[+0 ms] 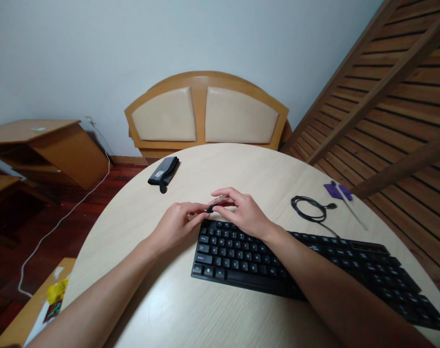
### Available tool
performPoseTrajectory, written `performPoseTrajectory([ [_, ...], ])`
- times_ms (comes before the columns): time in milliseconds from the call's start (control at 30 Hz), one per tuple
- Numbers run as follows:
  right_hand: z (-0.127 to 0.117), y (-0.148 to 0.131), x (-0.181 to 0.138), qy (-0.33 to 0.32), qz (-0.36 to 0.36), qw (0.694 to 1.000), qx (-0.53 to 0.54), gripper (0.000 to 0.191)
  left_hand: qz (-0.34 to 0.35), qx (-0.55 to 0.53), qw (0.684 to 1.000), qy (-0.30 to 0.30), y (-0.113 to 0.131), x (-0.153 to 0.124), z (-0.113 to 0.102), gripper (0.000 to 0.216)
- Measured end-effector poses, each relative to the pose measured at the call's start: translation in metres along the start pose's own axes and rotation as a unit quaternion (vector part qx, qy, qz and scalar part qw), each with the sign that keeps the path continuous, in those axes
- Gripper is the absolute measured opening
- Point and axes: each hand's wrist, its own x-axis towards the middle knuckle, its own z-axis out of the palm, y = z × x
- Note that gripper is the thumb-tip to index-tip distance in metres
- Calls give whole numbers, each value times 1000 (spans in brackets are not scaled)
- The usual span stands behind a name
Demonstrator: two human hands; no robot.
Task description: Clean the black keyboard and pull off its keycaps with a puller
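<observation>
Both my hands meet above the top left corner of a black keyboard (278, 263) that lies on a round pale wooden table (212, 169). My left hand (176, 224) pinches a small black piece (209, 209) between thumb and fingertips. My right hand (242, 210) is closed in a pinch on a thin wire tool (218, 199) at the same spot. The small black piece looks like a keycap, but it is too small to be sure.
The keyboard's coiled black cable (310, 209) lies to the right. Purple-handled tools (338, 192) rest near the table's right edge. A folded black pouch (164, 171) sits at the far left. A headboard (205, 116) leans on the wall behind; a slatted frame (394, 96) stands right.
</observation>
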Motion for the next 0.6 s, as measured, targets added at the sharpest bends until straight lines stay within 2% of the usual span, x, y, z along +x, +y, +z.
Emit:
performPoseTrajectory([
  [100,2,0,-1,-11,-17,999,-30,30,-10,-20,1000,5,1,-1,3,19],
  [200,0,4,-1,-27,-11,997,-75,35,-43,-78,995,41,1,-1,5,18],
  [367,-2,8,-1,-79,-13,989,-127,23,-39,-107,988,103,2,1,6,26],
  [600,1,0,-1,-90,13,990,-109,19,-23,-198,975,95,10,-1,11,39],
])
